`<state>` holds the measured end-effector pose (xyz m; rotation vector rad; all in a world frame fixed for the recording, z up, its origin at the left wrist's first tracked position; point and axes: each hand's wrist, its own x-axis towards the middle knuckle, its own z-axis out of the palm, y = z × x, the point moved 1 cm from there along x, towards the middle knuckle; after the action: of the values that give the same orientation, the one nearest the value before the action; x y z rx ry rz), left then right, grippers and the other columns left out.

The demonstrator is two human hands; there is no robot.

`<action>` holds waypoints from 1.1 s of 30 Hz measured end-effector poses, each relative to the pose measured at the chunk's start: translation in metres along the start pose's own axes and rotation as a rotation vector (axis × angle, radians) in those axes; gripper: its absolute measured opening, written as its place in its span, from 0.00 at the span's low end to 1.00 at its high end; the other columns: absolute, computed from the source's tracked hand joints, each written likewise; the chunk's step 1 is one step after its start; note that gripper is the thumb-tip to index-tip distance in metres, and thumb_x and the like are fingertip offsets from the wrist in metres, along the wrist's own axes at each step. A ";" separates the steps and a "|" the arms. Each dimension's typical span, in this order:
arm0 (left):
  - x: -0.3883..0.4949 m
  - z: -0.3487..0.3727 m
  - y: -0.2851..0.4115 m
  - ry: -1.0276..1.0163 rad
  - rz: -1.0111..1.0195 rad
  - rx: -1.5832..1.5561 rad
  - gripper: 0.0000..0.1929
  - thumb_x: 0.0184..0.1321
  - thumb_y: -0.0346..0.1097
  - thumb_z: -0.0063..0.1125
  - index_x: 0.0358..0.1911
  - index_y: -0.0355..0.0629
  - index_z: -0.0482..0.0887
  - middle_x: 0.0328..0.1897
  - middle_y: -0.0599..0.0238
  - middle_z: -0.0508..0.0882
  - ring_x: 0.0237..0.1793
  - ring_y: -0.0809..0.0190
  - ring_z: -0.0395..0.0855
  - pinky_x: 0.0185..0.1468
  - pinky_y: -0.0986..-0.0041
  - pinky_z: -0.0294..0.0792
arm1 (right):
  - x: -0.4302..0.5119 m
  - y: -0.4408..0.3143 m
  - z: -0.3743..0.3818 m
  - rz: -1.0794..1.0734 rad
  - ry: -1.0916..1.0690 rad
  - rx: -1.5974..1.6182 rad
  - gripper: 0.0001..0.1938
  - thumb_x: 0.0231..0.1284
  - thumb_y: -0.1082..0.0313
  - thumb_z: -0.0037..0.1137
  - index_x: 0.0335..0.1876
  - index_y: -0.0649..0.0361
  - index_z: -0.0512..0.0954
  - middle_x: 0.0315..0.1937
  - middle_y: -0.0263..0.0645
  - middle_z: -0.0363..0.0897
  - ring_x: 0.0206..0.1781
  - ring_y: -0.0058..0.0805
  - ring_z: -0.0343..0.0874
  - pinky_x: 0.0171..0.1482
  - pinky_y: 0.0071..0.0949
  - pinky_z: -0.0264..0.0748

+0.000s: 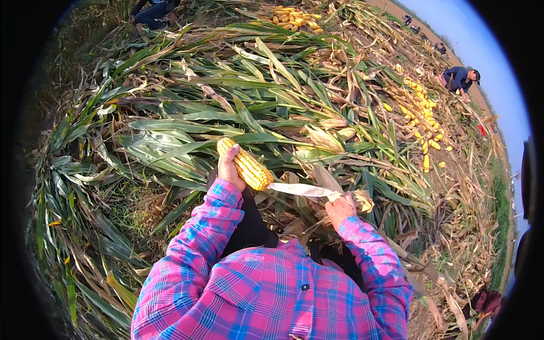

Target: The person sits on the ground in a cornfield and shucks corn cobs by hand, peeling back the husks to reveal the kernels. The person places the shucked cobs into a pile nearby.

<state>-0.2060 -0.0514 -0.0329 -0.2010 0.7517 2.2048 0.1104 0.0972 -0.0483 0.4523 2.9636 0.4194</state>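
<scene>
My left hand (230,169) is closed around a bare yellow corn cob (250,168), which tilts down to the right. From the cob's lower right end a pale strip of husk (300,189) stretches across to my right hand (341,208). That hand grips the dry husk at the stalk side, with a crumpled husk end (364,201) sticking out beyond the fingers. Cut corn stalks with long green leaves (170,131) lie just beyond both hands. Among them, ahead and to the right, is an ear in dry husk (325,138).
A pile of husked cobs (295,19) lies at the far top, and another heap of cobs (425,114) at the right. A person (459,79) bends near the right heap; another person (153,15) crouches at top left. Dry stalks and husks (459,204) cover the ground at right.
</scene>
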 end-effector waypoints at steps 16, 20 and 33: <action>-0.030 0.004 -0.106 -0.227 -0.261 0.533 0.23 0.39 0.20 0.59 0.43 0.42 0.69 0.29 0.71 0.74 0.27 0.67 0.74 0.33 0.74 0.70 | 0.036 -0.086 -0.050 0.490 0.187 1.358 0.26 0.53 0.65 0.54 0.58 0.59 0.60 0.48 0.54 0.69 0.48 0.45 0.73 0.43 0.31 0.73; -0.027 0.001 -0.103 -0.256 -0.261 0.486 0.20 0.42 0.20 0.53 0.43 0.42 0.69 0.26 0.68 0.74 0.24 0.64 0.76 0.32 0.72 0.73 | 0.045 -0.094 -0.046 0.566 -0.413 1.865 0.18 0.62 0.59 0.46 0.51 0.59 0.60 0.27 0.40 0.76 0.16 0.24 0.75 0.14 0.22 0.65; 0.000 -0.027 -0.114 -0.025 -0.604 0.381 0.18 0.49 0.39 0.56 0.43 0.43 0.70 0.35 0.56 0.78 0.35 0.52 0.78 0.43 0.56 0.72 | 0.020 -0.079 0.000 0.804 0.113 2.552 0.15 0.65 0.55 0.42 0.27 0.57 0.70 0.19 0.31 0.67 0.18 0.20 0.64 0.20 0.23 0.64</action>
<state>-0.1257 -0.0079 -0.1066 -0.1773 0.9371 1.4666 0.0699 0.0308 -0.0722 1.3350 1.1319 -3.0953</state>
